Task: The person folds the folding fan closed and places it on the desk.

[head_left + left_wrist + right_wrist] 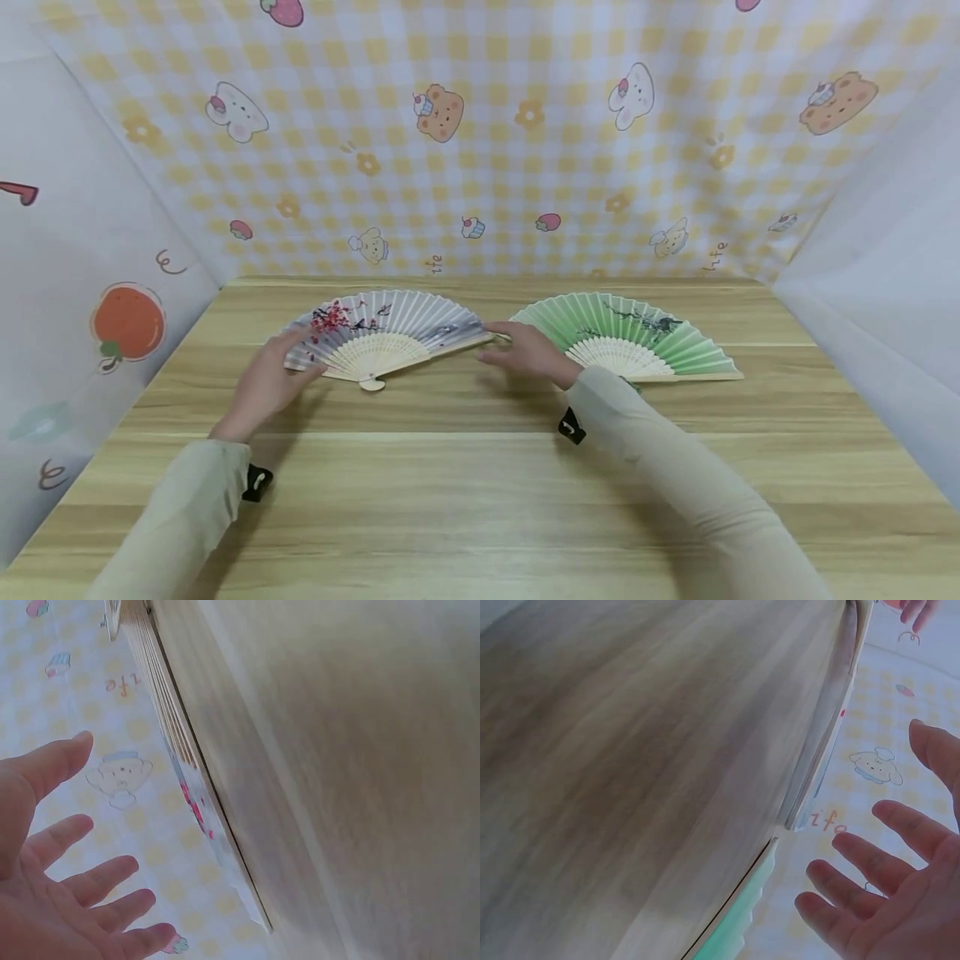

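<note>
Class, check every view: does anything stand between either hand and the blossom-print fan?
Nothing visible does. The left hand is by the left end of the blossom-print fan, the right hand by its right end. The green fan lies to the right, not in between.

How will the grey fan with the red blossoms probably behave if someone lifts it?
The grey fan is probably light, as its pleated leaf looks thin and its ribs slim. It may fold at the pivot, where the ribs meet. The leaf could crease or tear if pinched hard.
</note>
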Motion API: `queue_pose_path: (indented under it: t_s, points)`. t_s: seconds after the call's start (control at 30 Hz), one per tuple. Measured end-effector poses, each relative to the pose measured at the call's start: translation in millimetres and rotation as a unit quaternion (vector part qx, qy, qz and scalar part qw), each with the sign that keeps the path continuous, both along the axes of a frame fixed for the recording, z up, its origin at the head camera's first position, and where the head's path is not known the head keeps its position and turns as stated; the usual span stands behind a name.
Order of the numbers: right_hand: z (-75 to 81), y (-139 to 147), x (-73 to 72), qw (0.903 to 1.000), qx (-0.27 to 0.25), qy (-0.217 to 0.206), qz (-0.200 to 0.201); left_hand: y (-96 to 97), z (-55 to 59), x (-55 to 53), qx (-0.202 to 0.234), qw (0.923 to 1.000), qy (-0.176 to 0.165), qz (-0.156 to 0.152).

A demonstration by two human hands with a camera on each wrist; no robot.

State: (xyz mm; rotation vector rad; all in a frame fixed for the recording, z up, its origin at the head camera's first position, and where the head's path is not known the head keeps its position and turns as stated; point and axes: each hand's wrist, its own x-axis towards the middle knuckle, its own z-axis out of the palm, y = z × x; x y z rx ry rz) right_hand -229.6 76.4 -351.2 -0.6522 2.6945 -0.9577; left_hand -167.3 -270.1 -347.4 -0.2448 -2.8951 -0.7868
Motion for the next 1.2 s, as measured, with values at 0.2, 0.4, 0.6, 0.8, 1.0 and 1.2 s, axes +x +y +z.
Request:
queue_pose_path:
  t_s: [0.2, 0.4, 0.6, 0.8, 1.0, 1.2]
  points:
    - [-0.7, -3.7, -7.8, 0.9997, -0.025, -0.005, 0.005, -10.3, 2.5, -1.7, 0.050, 0.9972, -0.038, 0.042]
    - [-0.5, -6.0, -18.0, 0.9957, -0.073, -0.050, -0.027, -18.1, 7.3, -2.0, 0.141, 0.9865, -0.066, 0.051]
    - [0.2, -6.5, -26.4, 0.9874, -0.112, -0.095, -0.058, -24.0, 9.8, -7.0, 0.163, 0.9834, -0.076, 0.028]
    - [-2.4, -6.7, -31.5, 0.9833, -0.124, -0.116, -0.065, -32.5, 8.2, -11.1, 0.171, 0.9789, -0.111, 0.018]
    - [-4.4, -8.1, -33.6, 0.9799, -0.133, -0.130, -0.073, -43.3, 6.4, -18.0, 0.178, 0.9743, -0.138, 0.004]
    - [-8.1, -9.5, -38.2, 0.9792, -0.131, -0.130, -0.084, -54.3, 9.8, -24.3, 0.198, 0.9626, -0.185, -0.013]
